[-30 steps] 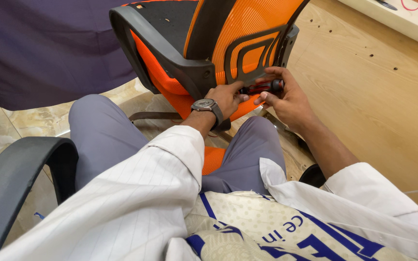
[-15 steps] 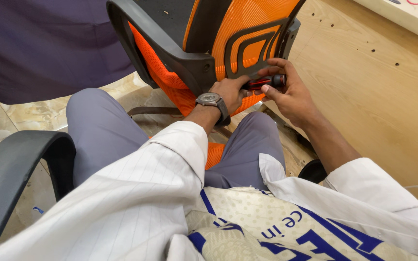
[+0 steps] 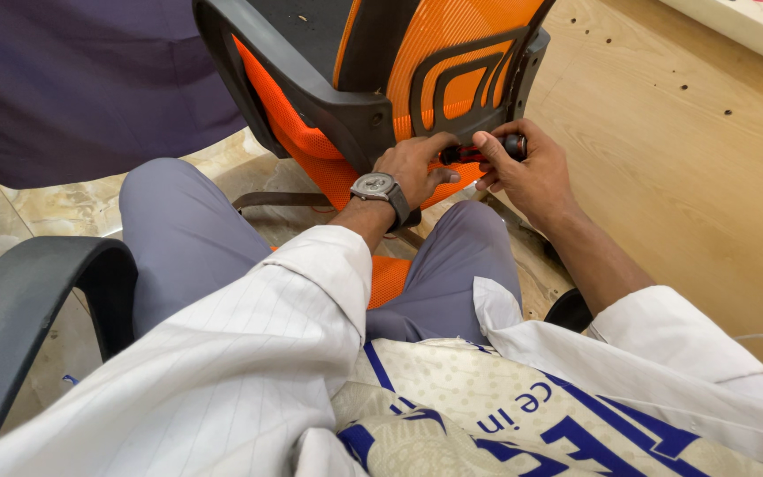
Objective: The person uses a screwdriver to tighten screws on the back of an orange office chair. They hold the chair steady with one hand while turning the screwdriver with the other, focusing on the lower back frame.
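My left hand [image 3: 417, 168], a watch [image 3: 375, 187] on its wrist, presses fingers to a red-and-black screwdriver [image 3: 479, 150]. My right hand [image 3: 527, 172] wraps around its black handle. Just beyond both hands, the orange mesh chair [image 3: 434, 71] lies tipped.

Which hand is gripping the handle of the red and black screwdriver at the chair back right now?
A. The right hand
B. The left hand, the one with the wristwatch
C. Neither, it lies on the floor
A. The right hand is wrapped round the black handle end of the screwdriver, while the left hand, wearing the wristwatch, steadies its front end against the orange chair back.
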